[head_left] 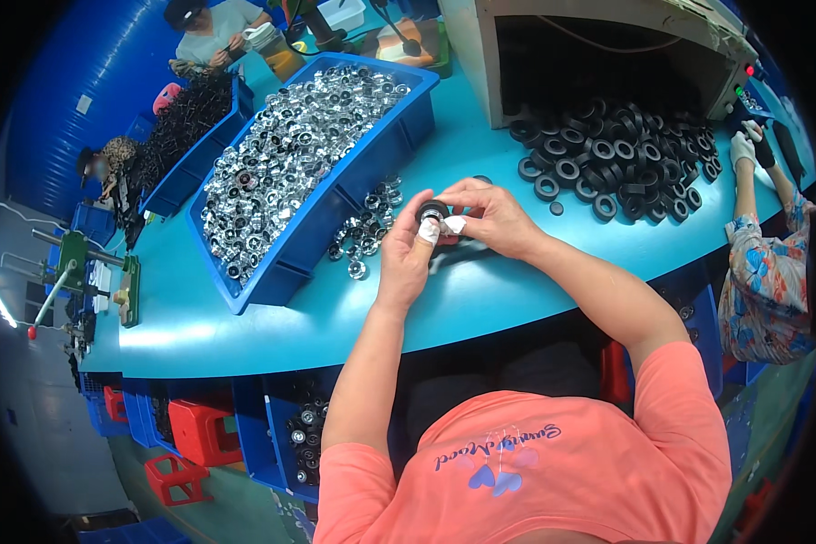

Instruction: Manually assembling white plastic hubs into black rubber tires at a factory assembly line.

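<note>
Fingers (pixel 412 233) of a left hand (pixel 403 251) are gripping a small, round, black ring-shaped part (pixel 432 210) above a glossy teal tabletop (pixel 354 325), the thumb wearing a white covering at its tip. The right hand (pixel 506 220), also showing white at a fingertip, is meeting the part from the right with its fingers bent and drawn together; whether they are gripping it or only touching it cannot be told. A partly hidden dark and reddish object is lying beneath the fingers. Just left of them, a loose cluster of clear and silvery round pieces (pixel 368 224) is resting on the tabletop, and beyond it a long blue plastic bin (pixel 310 230) is holding a heap of similar pieces (pixel 286 154). Well to the right of the fingers, a mound of thick black rings (pixel 618 154) is spreading before an off-white, box-shaped machine (pixel 470 50) with a dark opening.
</note>
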A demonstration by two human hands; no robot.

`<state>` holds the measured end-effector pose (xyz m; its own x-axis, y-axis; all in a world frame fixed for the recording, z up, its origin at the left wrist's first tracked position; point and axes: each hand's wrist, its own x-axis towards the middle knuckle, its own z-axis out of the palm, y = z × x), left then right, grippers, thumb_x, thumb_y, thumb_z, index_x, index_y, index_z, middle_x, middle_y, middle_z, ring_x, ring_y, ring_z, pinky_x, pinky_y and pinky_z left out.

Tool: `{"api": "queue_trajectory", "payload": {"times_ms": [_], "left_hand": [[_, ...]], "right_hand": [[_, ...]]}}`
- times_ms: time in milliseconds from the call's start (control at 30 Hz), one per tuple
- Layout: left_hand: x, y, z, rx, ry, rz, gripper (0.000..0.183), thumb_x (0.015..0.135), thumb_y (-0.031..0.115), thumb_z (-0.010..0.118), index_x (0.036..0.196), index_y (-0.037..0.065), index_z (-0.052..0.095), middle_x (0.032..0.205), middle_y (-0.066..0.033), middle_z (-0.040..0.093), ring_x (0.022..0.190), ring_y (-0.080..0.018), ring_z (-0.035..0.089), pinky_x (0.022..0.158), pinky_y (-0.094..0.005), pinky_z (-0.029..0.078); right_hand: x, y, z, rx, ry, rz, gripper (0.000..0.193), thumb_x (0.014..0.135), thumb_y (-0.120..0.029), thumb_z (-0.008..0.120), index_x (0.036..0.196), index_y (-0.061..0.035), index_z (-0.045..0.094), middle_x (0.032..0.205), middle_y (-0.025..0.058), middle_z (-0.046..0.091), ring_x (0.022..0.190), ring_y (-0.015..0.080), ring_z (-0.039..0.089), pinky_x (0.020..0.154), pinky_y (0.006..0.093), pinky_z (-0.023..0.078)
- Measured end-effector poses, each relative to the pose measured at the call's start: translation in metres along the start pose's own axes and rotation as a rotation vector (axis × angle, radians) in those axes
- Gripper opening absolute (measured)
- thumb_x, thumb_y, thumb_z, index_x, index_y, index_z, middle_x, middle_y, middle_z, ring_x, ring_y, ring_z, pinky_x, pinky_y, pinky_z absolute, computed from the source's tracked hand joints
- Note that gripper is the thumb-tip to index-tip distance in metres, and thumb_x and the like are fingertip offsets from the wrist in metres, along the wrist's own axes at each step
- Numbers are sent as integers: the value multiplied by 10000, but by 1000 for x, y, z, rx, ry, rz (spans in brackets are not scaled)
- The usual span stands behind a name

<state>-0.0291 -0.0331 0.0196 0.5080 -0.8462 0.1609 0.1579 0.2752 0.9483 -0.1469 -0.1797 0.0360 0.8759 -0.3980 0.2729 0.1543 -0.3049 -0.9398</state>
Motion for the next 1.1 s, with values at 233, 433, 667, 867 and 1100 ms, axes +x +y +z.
{"api": "queue_trajectory", "payload": {"times_ms": [233,433,667,867,1100], "left_hand": [[-1,0,1,136,55,7,434,1009,148,651,1414,29,551,1139,-80,670,893,-143,672,778,-299,586],[-5,-2,3,129,139,46,345,979,96,680,1313,14,646,1053,-60,699,837,-112,654,707,-253,555],[-6,-6,4,223,227,60,314,967,56,681,1278,17,674,1024,-44,710,816,-81,628,640,-232,532],[2,-3,-3,148,154,11,328,989,85,659,1311,23,650,1065,-51,703,846,-97,648,672,-249,557],[3,-2,-4,183,45,9,428,1012,177,656,1404,31,569,1141,-71,677,915,-130,663,749,-282,583]], "right_hand": [[-2,2,-1,-17,-13,4,366,830,-93,770,1191,-158,773,966,39,629,876,149,582,787,291,497],[-4,2,3,-16,-14,-27,378,846,-93,754,1221,-138,756,894,40,598,815,143,569,729,287,488],[-11,0,14,-116,78,-73,321,868,-104,744,1189,-100,756,824,58,606,761,160,589,691,282,487],[-6,2,12,-89,84,-17,309,877,-112,751,1185,-88,756,891,51,645,802,146,607,723,283,510],[-1,8,3,208,-16,171,340,861,-96,766,1201,-98,760,967,21,635,883,127,594,799,284,536]]}}
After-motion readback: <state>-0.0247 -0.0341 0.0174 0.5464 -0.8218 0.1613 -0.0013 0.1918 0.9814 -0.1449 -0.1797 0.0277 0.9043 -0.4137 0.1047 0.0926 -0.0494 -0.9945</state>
